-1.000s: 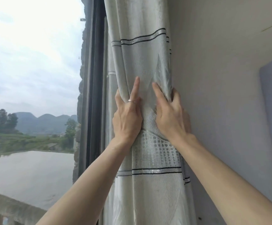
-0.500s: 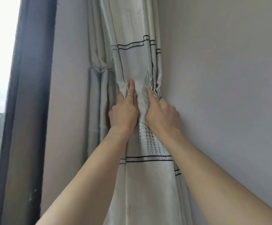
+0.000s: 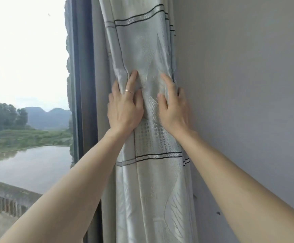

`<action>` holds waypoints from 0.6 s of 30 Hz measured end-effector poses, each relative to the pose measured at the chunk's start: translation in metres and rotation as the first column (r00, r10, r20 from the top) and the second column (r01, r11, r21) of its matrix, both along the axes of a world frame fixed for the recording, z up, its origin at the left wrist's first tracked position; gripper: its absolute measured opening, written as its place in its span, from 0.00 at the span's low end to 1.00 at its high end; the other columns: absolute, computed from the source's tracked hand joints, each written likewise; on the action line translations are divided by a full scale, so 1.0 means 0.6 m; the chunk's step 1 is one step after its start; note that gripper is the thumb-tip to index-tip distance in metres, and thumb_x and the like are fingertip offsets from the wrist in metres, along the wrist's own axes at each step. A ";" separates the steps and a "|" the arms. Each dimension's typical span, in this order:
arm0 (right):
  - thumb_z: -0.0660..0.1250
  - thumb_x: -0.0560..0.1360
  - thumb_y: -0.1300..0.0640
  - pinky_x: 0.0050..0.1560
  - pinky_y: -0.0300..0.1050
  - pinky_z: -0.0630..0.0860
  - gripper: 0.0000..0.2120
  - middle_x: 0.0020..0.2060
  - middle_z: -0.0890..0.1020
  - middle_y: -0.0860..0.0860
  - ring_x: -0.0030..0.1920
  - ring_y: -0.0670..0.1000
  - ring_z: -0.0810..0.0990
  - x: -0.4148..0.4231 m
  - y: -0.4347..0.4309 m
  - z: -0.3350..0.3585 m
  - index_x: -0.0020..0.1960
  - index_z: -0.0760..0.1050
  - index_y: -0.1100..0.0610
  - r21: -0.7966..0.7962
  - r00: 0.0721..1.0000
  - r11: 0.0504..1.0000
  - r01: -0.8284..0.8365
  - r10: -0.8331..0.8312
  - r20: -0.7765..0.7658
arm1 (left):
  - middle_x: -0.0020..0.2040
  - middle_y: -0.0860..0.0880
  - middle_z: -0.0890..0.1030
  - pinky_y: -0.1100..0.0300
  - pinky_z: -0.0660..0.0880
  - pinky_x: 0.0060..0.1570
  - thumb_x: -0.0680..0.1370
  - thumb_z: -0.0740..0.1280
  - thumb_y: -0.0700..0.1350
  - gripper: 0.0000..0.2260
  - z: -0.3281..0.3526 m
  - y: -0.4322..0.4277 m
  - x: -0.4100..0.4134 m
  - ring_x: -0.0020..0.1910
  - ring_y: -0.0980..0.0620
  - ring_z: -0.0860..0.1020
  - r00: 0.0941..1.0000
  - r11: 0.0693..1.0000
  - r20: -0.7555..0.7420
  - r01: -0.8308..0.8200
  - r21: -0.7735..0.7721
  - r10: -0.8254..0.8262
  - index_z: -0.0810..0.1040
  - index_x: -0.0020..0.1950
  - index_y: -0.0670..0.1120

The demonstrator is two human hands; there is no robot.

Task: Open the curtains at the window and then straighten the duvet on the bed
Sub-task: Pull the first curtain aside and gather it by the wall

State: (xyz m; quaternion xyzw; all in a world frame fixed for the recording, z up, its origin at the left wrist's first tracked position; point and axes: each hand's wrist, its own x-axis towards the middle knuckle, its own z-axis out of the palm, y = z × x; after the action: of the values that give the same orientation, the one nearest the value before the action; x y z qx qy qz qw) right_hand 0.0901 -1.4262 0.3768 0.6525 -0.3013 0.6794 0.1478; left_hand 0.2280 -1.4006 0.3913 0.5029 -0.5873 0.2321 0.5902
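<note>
Both hands' fingers point(image 3: 132, 78) grip the bunched curtain point(image 3: 142, 50).

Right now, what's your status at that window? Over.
Both gripping: left hand and right hand on the silvery-grey striped fabric curtain. Curtain bunched beside the grey wall, window glass uncovered. Nothing in the way.
</note>
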 end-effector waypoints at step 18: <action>0.74 0.67 0.35 0.60 0.41 0.72 0.37 0.61 0.77 0.43 0.60 0.44 0.76 -0.020 0.168 -0.132 0.68 0.63 0.48 0.550 0.747 0.515 -0.658 0.540 0.388 | 0.68 0.48 0.77 0.46 0.71 0.67 0.66 0.73 0.71 0.46 -0.165 0.154 0.083 0.64 0.48 0.79 0.456 0.528 -0.673 0.842 0.113 -0.582 0.66 0.76 0.49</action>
State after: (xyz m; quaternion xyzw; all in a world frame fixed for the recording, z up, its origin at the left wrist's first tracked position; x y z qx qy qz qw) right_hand 0.0781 -1.3252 0.2974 0.6643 -0.2863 0.5886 -0.3610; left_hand 0.2778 -1.3082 0.2922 0.3593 -0.5804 -0.3410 0.6464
